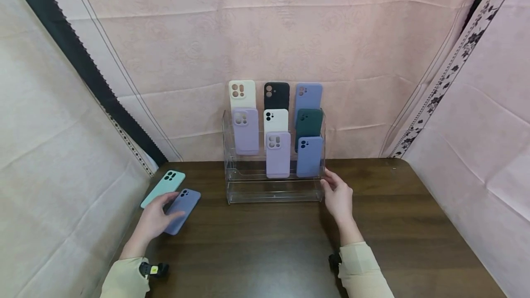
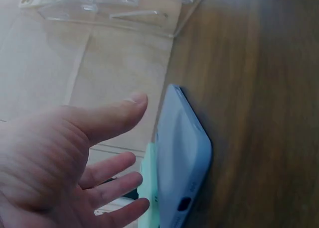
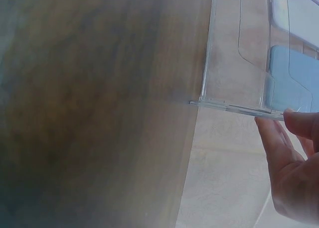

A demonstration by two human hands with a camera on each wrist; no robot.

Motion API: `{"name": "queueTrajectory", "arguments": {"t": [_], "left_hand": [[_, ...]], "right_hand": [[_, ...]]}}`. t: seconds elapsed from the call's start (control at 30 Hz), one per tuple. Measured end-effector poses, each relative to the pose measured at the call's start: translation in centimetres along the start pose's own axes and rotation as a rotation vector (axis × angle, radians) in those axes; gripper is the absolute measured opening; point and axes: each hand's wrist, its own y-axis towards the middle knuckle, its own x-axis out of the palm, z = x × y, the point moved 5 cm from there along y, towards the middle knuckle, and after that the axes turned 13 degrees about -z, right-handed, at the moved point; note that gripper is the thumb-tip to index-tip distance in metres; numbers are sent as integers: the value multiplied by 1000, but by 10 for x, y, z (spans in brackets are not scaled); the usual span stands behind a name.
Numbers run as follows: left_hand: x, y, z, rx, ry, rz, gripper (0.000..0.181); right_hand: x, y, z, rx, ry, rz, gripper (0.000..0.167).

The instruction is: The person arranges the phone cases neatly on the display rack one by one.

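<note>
My left hand (image 1: 155, 217) hovers over a blue phone case (image 1: 184, 210) lying on the table, thumb and fingers spread apart on either side of it. In the left wrist view a gap shows between the thumb and the blue case (image 2: 182, 148). A mint green phone case (image 1: 163, 188) lies just behind, partly hidden by the fingers in that view. At the right side of a clear tiered display stand (image 1: 273, 195), my right hand (image 1: 338, 197) holds the side panel's edge between thumb and fingers. The right wrist view shows the fingertips at the panel (image 3: 239, 110).
Several phone cases stand on the display stand, among them a cream one (image 1: 242, 95), a black one (image 1: 276, 96), a dark green one (image 1: 309, 122) and a lilac one (image 1: 278, 155). Its lowest front tier holds no case. Cloth walls (image 1: 281, 36) enclose the wooden table (image 1: 265, 252).
</note>
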Motion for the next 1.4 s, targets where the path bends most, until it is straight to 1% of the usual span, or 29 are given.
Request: {"name": "queueTrajectory", "arguments": {"t": [0.13,0.2,0.47,0.57,0.7,0.8,1.07,1.27,1.4], "left_hand": [[4,-1,-6,-36,14,-59,74],[6,-1,-8,-47,18,-78,75],[9,1,-7,-42,30,-87,83],[10,2,-6,-64,29,-96,85],[12,4,-5,-110,18,-130,87],[14,4,-3,-129,17,-149,87],[13,7,2,-130,42,-123,89],[13,8,0,-174,13,-141,97],[10,9,0,-171,5,-140,92]], "right_hand": [[1,0,0,-1,-4,2,36],[1,1,1,3,-7,-1,36],[0,1,3,20,-12,0,37],[0,0,3,16,-15,0,37],[1,0,3,18,-18,2,36],[1,0,4,27,-20,2,36],[2,2,6,25,-15,2,36],[2,1,5,28,-11,9,37],[1,1,3,39,-11,-3,37]]}}
